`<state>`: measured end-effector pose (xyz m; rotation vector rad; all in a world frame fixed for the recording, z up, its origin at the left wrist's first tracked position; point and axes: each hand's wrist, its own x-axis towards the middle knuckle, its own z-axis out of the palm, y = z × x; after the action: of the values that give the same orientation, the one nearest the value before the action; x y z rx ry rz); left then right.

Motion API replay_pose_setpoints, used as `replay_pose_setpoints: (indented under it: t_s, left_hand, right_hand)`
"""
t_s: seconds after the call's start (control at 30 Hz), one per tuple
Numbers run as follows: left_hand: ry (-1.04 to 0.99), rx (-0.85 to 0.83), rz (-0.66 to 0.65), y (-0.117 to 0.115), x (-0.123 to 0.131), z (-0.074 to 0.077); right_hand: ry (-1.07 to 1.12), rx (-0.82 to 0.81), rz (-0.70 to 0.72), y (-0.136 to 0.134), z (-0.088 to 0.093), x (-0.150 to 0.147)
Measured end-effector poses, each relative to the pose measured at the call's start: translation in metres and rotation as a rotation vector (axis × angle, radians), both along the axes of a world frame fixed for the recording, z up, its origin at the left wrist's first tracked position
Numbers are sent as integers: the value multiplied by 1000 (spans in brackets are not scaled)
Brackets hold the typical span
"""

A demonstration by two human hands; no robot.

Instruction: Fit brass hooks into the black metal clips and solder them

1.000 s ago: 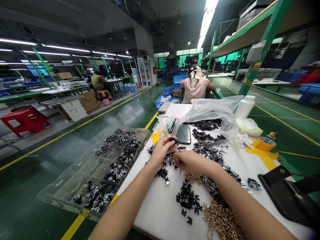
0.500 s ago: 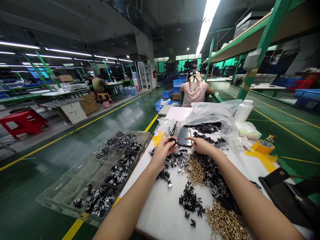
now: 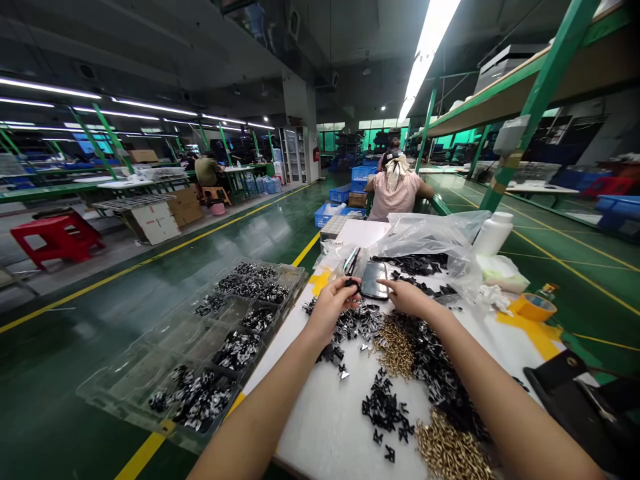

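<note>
Whereas one second back the left hand [image 3: 330, 310] and right hand [image 3: 407, 298] almost met low over the loose parts, they now stand apart, raised towards the far end of the white tabletop [image 3: 320, 427].

Left hand: fingers curled, thumb and forefinger pinching a small black part [image 3: 353, 285], held just beside the left edge of a dark smartphone [image 3: 374, 280].

Right hand: loose, grasping nothing, forefinger extended to the phone's right side; contact cannot be told.

Middle of tabletop: a heap of loose black-and-silver parts [image 3: 353, 327] below the left hand; brass-coloured hooks [image 3: 395, 347] to its right, now uncovered by the right forearm; a larger black heap [image 3: 435, 367] beside them; a small cluster of black parts [image 3: 385, 407] nearer the near edge; a second brass-coloured heap [image 3: 453, 453] at that edge.

Far end: a clear plastic bag [image 3: 430, 237] beside more black parts [image 3: 415, 261].

Right edge: a white plastic bottle [image 3: 493, 233], a roll of yellow tape [image 3: 537, 307] and a flat black case [image 3: 570, 413].

Beyond left edge: a clear compartmented tray [image 3: 115, 393] holding black-and-silver parts.

Beyond far end: a co-worker in a pink top [image 3: 395, 197], back turned.
</note>
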<state>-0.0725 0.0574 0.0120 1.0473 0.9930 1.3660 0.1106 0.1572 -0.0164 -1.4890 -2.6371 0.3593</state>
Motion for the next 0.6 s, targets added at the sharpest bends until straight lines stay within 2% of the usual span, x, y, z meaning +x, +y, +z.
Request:
replay_pose_setpoints:
  t_s: [0.13,0.3,0.43,0.6]
  left_hand:
    - [51,4,-17,-1,2,0]
    - [117,-31,-103,-4,13,-6]
    - [141,-81,-222,-10,28,-15]
    - [168,-127,-282,-13,36,-18]
  right_hand:
    - [88,13,60,-13,25,11]
    - [209,37,140,-49,53,27]
    - [266,31,158,-69,52,37]
    - [316,57,163,-66,44,38]
